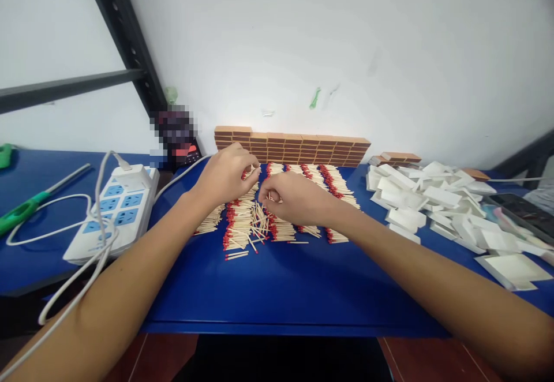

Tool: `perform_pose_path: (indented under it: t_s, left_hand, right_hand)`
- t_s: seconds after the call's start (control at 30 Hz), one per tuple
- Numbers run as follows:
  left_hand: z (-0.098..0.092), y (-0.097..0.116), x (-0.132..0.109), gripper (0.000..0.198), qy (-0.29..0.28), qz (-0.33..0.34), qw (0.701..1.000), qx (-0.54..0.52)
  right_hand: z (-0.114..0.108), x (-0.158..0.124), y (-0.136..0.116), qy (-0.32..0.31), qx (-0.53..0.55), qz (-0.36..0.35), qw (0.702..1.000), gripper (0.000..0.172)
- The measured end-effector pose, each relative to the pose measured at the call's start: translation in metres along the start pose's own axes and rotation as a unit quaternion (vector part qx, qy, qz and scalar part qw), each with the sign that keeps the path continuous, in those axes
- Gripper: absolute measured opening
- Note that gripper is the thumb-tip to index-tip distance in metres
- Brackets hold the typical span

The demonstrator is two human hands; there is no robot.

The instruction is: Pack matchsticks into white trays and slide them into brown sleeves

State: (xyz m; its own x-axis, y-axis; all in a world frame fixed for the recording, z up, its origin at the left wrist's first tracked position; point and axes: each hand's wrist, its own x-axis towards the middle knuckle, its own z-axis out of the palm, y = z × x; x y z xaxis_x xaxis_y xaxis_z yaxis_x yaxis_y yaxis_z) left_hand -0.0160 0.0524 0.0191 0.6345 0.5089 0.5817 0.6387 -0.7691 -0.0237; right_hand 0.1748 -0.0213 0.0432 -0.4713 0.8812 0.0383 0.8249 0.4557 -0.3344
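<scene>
Several long rows of red-tipped matches (pixel 238 226) lie side by side on the blue table (pixel 277 295). My left hand (pixel 227 174) hovers over the far part of the left rows, its thumb and fingers drawn together; what they hold, if anything, is hidden. Just to its right, my right hand (pixel 300 197) is closed low over the middle rows, with pale matchsticks showing in the curl of its fingers. Beneath the hands, a loose patch of matches (pixel 259 220) lies crosswise between two rows. Two single matches (pixel 236 255) lie at the near end.
Brown-sided matchboxes (pixel 294 148) are stacked against the white wall. White box trays (pixel 441 197) are heaped on the right, beside a dark phone (pixel 519 212). A power strip (pixel 116 209), its white cable and a green-handled tool (pixel 26 212) lie left.
</scene>
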Motion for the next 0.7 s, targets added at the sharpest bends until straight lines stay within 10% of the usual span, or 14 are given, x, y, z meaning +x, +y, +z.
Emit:
perform_pose_path:
  t_s: [0.17,0.7]
  left_hand:
    - [0.001,-0.005,-0.001,0.023,0.002,-0.018,1.000,0.016]
    - [0.005,-0.004,-0.002,0.021,0.004,-0.013,1.000,0.024]
  right_hand:
    - [0.005,0.015,-0.012,-0.094,-0.071,0.035,0.992,0.017]
    - [0.019,0.009,-0.003,-0.073,0.008,0.037,0.997,0.014]
